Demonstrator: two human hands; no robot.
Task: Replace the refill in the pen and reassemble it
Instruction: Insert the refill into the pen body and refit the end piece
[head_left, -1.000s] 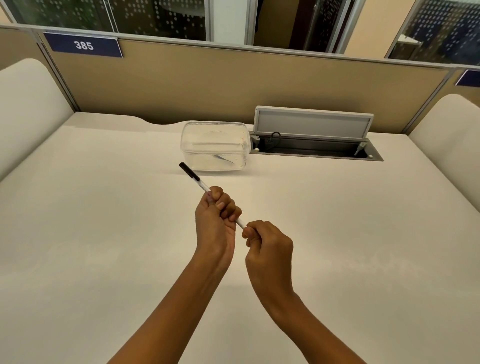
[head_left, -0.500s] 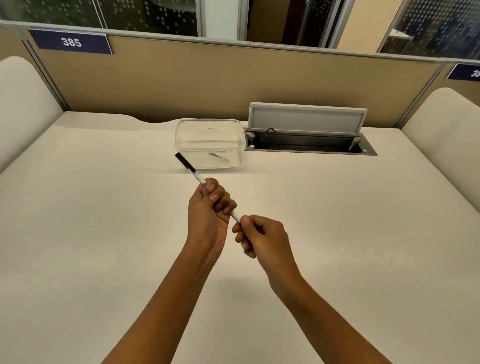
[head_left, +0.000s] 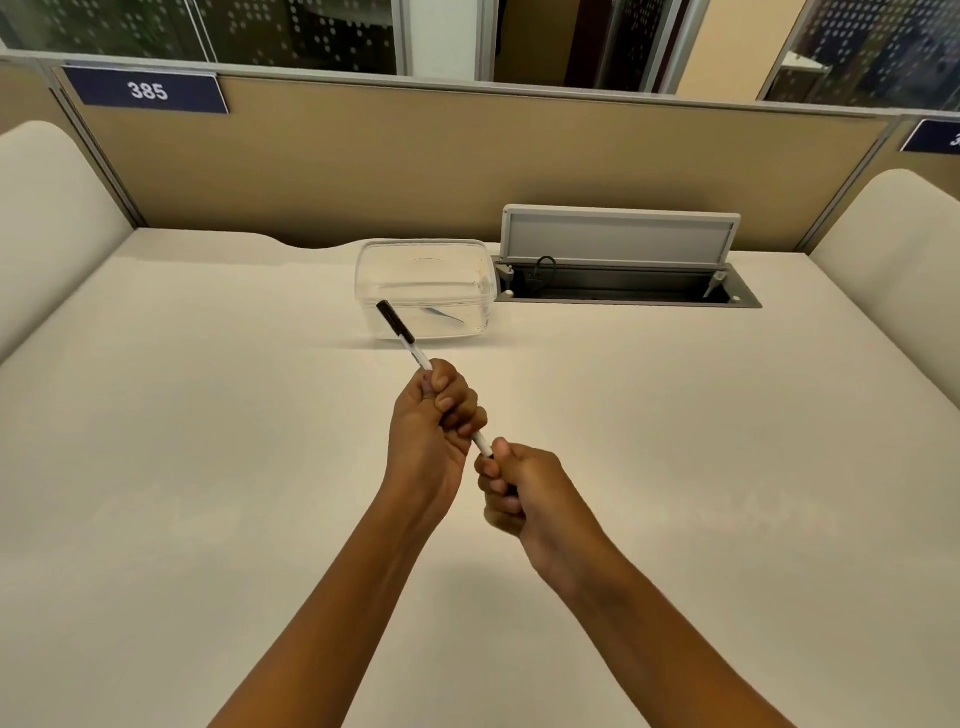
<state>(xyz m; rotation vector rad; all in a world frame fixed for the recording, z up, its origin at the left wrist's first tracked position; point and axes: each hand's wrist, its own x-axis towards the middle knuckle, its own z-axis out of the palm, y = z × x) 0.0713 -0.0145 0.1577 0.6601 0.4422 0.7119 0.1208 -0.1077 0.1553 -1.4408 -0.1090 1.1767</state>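
Note:
A white pen (head_left: 415, 352) with a black cap slants up and to the left above the middle of the desk. My left hand (head_left: 434, 423) is fisted around the middle of its barrel. My right hand (head_left: 519, 486) is closed on the pen's lower end, just below and to the right of the left hand; that end is hidden in the fingers. A clear plastic box (head_left: 426, 286) stands behind the pen, with a thin refill (head_left: 444, 313) lying inside it.
An open cable hatch (head_left: 623, 283) with a raised grey lid sits in the desk right of the box. A tan partition (head_left: 467, 166) closes the back. Padded cream side panels (head_left: 47, 218) flank the desk.
Both hands and the pen have stayed almost in place. My right hand has turned a little on the pen's lower end.

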